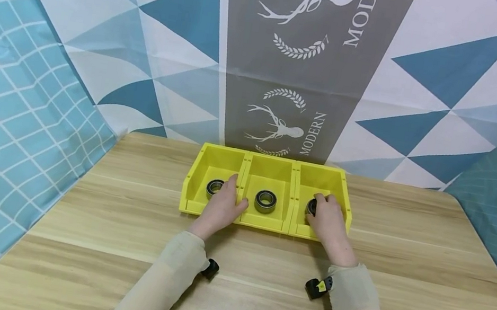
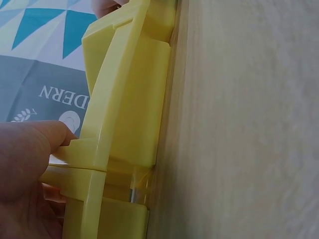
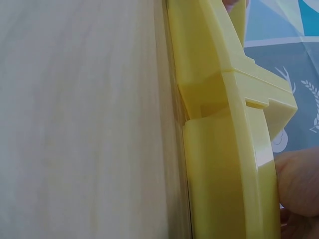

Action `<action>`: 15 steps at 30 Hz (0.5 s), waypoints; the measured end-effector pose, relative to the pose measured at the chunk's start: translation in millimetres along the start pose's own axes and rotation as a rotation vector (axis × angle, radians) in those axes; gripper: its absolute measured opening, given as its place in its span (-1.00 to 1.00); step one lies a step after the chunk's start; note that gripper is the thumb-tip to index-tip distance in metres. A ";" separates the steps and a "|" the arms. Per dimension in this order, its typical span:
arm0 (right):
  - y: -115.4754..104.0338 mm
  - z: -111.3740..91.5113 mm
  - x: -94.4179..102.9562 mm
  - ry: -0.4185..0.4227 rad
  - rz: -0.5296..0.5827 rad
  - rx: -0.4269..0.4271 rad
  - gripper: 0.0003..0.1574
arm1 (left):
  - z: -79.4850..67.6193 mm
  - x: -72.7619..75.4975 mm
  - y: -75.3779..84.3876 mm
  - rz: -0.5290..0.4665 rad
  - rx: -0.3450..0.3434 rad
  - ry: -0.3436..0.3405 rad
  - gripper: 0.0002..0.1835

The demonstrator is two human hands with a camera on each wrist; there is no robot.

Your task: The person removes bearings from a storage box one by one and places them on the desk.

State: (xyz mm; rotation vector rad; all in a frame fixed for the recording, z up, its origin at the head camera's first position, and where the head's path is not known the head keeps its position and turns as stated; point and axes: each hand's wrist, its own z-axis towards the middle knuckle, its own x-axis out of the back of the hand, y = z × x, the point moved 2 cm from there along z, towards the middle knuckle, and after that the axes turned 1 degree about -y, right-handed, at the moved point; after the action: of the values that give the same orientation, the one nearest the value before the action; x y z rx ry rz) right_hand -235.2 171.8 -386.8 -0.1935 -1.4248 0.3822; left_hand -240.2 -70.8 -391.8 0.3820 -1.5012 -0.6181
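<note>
Three yellow bins (image 1: 263, 222) stand joined in a row, each with a ball bearing in it. My left hand (image 1: 223, 206) straddles the divider between the left and middle bins, thumb spread toward the middle one. Its fingers lie beside the left bearing (image 1: 213, 188) and partly cover it. The middle bearing (image 1: 265, 201) lies flat, untouched. In the right bin, my right hand (image 1: 331, 222) pinches the right bearing (image 1: 310, 206) between thumb and fingers, hiding much of it. The left wrist view shows the left hand (image 2: 25, 169) at the divider; in the right wrist view the right hand (image 3: 301, 191) is behind the bin wall.
The bins sit toward the back of a wood-grain table (image 1: 252, 289). A patterned cloth (image 1: 299, 71) with deer prints hangs behind them, and a blue checked cloth (image 1: 12, 87) hangs at the left. Both wrists wear small black cameras.
</note>
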 end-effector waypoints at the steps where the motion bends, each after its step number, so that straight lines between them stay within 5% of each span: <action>1: -0.1 -0.1 -0.2 0.005 0.003 -0.001 -0.32 | -0.1 0.1 -0.1 0.002 0.000 0.001 -0.23; 15: 1.0 0.0 -1.1 0.080 0.071 0.036 -0.32 | 0.0 -0.3 -0.8 0.006 -0.024 0.017 -0.24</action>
State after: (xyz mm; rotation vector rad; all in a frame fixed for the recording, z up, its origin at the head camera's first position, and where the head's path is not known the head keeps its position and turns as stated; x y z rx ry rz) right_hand -235.5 172.4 -388.2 -0.2288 -1.3338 0.4535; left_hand -240.3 -71.2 -392.6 0.3633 -1.4768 -0.6269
